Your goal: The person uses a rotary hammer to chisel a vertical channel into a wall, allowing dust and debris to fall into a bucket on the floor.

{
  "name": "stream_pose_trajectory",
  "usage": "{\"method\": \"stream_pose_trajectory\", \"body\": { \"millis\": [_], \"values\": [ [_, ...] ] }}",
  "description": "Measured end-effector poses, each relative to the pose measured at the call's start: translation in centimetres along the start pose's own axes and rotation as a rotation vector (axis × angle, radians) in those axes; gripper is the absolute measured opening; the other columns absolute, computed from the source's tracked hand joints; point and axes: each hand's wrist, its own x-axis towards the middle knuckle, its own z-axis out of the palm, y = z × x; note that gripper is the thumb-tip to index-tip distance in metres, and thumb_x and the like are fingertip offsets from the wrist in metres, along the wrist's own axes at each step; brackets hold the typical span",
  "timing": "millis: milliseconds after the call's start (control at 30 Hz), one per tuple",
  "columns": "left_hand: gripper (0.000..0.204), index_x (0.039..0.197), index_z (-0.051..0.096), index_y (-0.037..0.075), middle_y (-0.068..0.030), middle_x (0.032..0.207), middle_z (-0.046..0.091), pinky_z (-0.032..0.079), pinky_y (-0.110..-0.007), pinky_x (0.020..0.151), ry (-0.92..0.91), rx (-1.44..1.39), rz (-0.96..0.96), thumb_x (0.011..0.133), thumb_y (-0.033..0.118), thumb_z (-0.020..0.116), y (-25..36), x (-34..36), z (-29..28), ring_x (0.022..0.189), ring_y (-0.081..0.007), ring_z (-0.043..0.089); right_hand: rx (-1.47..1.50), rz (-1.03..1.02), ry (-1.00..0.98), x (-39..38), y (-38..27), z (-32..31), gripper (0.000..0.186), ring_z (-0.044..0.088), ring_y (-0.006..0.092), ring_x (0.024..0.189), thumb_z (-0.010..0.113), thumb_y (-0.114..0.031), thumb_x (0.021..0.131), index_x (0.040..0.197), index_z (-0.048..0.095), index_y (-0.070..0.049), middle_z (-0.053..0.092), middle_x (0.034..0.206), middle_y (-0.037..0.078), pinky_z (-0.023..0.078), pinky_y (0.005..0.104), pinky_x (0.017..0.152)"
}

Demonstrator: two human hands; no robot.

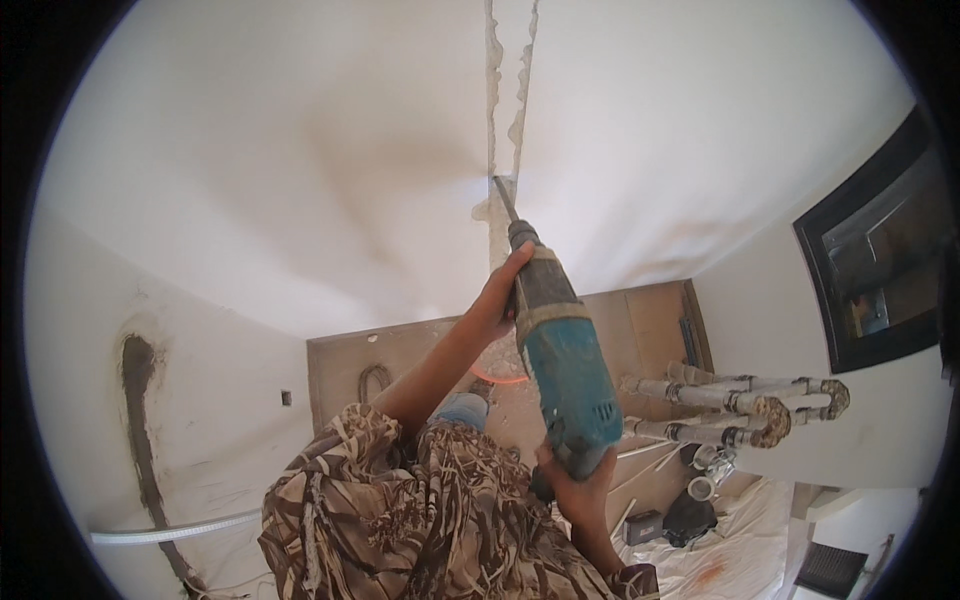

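Observation:
A teal and black rotary hammer drill [570,380] points up the white wall, its long chisel bit [506,200] meeting a narrow chased groove [494,80] with ragged edges. My left hand [506,285] is closed round the drill's dark front section, just behind the chuck. Low at the back of the tool, my right hand [578,490] grips the rear handle, which is mostly hidden. A patterned brown shirt [400,510] covers my body below.
A black-framed window [835,340] is at right, above padded trestle legs [750,400]. A toolbox [644,528], black bag [688,518] and plastic sheet [740,550] lie lower right. On the left are a plastered dark channel [140,420], pale strip [170,530] and cable coil [372,378].

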Motion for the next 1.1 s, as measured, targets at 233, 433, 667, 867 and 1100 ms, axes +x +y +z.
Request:
{"method": "stream_pose_trajectory", "body": {
  "millis": [233,433,667,867,1100],
  "values": [
    [0.061,0.117,0.056,0.006,-0.0066,0.101,0.065,0.055,-0.023,0.066,-0.057,0.014,0.000,0.091,0.061,0.063,-2.9,-2.0,1.2,0.087,-0.0138,0.067,0.087,-0.068,-0.042,-3.2,-0.2,-1.8,0.063,0.064,0.0256,0.108,0.075,-0.004,0.083,0.134,0.039,0.001,0.067,0.116,0.019,0.050,0.0375,0.093],
    [0.061,0.123,0.053,0.004,-0.0110,0.109,0.062,0.055,-0.032,0.084,-0.123,0.030,0.008,0.093,0.056,0.063,-1.3,-1.0,1.0,0.098,-0.0194,0.065,-0.038,-0.043,0.023,-2.6,2.4,-1.5,0.066,0.063,0.0219,0.103,0.078,-0.006,0.083,0.135,0.036,0.000,0.065,0.109,0.014,0.051,0.0369,0.090],
    [0.059,0.125,0.051,0.004,-0.0124,0.110,0.062,0.055,-0.035,0.092,-0.129,0.007,-0.045,0.094,0.052,0.063,-0.3,-0.2,0.9,0.102,-0.0214,0.064,-0.149,0.092,0.009,-3.6,1.9,-2.2,0.063,0.062,0.0192,0.097,0.081,-0.008,0.083,0.128,0.038,-0.002,0.063,0.106,0.012,0.051,0.0339,0.085],
    [0.059,0.117,0.058,0.002,-0.0078,0.102,0.066,0.057,-0.029,0.080,-0.112,0.023,0.013,0.095,0.056,0.062,0.0,-0.4,1.8,0.091,-0.0157,0.068,-0.238,0.119,-0.062,-3.4,0.4,-2.8,0.062,0.063,0.0195,0.095,0.081,-0.009,0.083,0.128,0.040,-0.002,0.064,0.104,0.011,0.051,0.0349,0.085],
    [0.066,0.131,0.048,0.003,-0.0150,0.119,0.059,0.053,-0.038,0.098,-0.125,0.021,-0.011,0.092,0.055,0.065,-0.2,0.7,1.4,0.110,-0.0252,0.062,0.094,-0.003,0.052,-0.5,-0.1,-1.1,0.059,0.063,0.0210,0.103,0.080,-0.007,0.082,0.129,0.044,-0.001,0.066,0.106,0.013,0.050,0.0358,0.089]
  ]
}}
